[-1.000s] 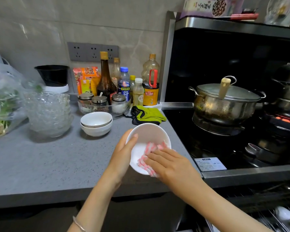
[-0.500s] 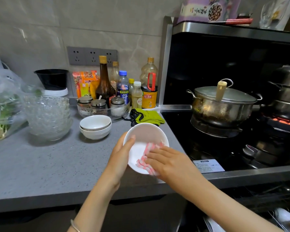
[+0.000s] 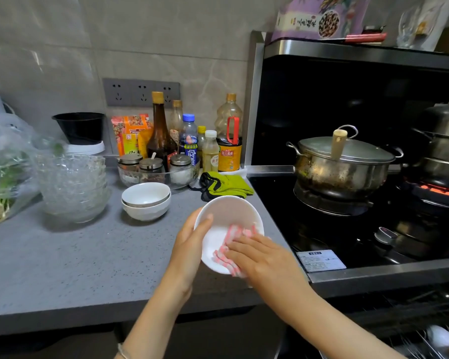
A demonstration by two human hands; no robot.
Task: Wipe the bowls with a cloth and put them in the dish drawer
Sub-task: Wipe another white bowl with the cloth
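This is looking like a home kitchen. At three o'clock a lidded steel pot (image 3: 347, 174) is sitting on a black gas stove (image 3: 283, 203), and further right a burner (image 3: 438, 189) is glowing red under a second pot (image 3: 443, 141). At eleven o'clock sauce and oil bottles (image 3: 228, 149) are standing against the tiled wall (image 3: 140, 42), with spice jars (image 3: 151, 164) before them. At nine o'clock stacked glass bowls (image 3: 73, 187) and two white bowls (image 3: 145, 200) are resting on the grey counter (image 3: 62, 255).

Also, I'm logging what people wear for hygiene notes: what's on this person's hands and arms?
No sleeves are in view on either arm. Neither the left hand nor the right hand is gloved, and no rings show. A thin, light-coloured bracelet sits on the left wrist.
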